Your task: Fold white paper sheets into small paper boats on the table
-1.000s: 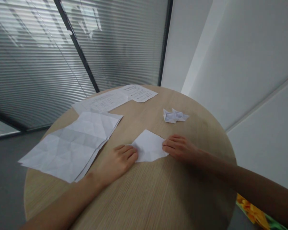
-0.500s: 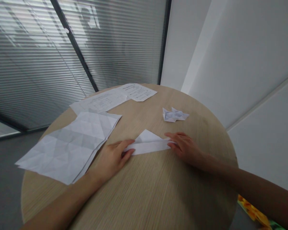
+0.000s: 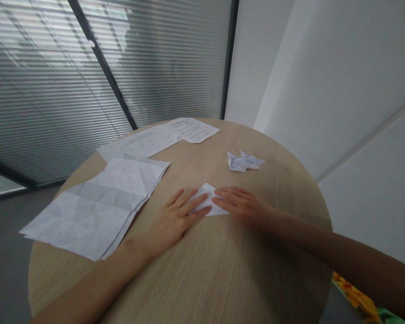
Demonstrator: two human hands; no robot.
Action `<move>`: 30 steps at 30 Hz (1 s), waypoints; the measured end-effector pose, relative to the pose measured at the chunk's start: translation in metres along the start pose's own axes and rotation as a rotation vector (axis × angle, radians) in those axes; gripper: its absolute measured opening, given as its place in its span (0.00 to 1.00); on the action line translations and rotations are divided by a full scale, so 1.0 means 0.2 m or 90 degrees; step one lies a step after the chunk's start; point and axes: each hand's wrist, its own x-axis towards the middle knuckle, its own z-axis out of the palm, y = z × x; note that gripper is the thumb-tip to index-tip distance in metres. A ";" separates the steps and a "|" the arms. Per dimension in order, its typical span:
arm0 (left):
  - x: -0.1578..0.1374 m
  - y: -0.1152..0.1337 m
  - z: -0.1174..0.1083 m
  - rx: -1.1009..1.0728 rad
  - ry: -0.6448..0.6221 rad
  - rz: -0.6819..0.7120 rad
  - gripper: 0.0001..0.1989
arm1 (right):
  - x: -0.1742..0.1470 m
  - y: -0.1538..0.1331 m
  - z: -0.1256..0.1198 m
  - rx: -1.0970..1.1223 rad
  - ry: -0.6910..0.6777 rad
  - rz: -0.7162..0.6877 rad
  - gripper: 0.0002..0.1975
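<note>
A small folded white paper (image 3: 207,191) lies flat on the round wooden table (image 3: 195,270), its pointed tip facing away from me. My left hand (image 3: 178,216) rests on its left part with the fingers stretched out and spread. From the other side my right hand (image 3: 245,204) lies over the right part, fingers extended and pressing down on the paper. Both hands cover much of the sheet, so its side corners are hidden. Beyond my right hand sits a folded paper figure (image 3: 245,162) with several points.
Creased white sheets (image 3: 97,207) lie stacked at the left, reaching past the table edge. Printed sheets (image 3: 189,130) lie at the back. Window blinds (image 3: 175,58) and a white wall (image 3: 351,81) stand behind the table. Something orange and green (image 3: 357,297) shows at lower right.
My fingers have let go of the strip's two ends and moved inward, now flat on the paper. The long lower strip no longer shows its full length.
</note>
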 end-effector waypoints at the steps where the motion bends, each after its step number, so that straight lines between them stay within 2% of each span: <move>1: 0.01 0.00 0.01 -0.005 -0.026 0.021 0.27 | 0.01 0.00 0.00 0.004 -0.018 -0.046 0.20; 3: 0.02 0.01 0.02 -0.016 -0.064 0.043 0.24 | 0.03 -0.01 0.00 0.009 -0.047 -0.102 0.18; 6: 0.01 0.00 0.03 -0.039 -0.071 0.042 0.24 | 0.01 0.00 -0.02 0.009 -0.060 -0.129 0.19; 16: -0.12 -0.04 -0.02 -0.118 -0.042 0.013 0.29 | -0.19 0.05 -0.09 0.033 -0.099 -0.064 0.21; 21: -0.11 -0.03 -0.08 -0.096 -0.026 -0.011 0.18 | -0.16 0.05 -0.12 -0.053 -0.137 -0.061 0.15; 24: -0.05 0.01 -0.12 -0.091 -0.040 -0.045 0.17 | -0.10 0.04 -0.14 -0.107 -0.177 -0.074 0.10; 27: 0.02 0.06 -0.14 -0.059 -0.037 -0.100 0.19 | -0.06 0.07 -0.18 -0.124 -0.125 -0.084 0.09; 30: 0.09 0.09 -0.16 -0.033 0.001 -0.136 0.21 | 0.00 0.10 -0.24 -0.081 0.032 -0.050 0.13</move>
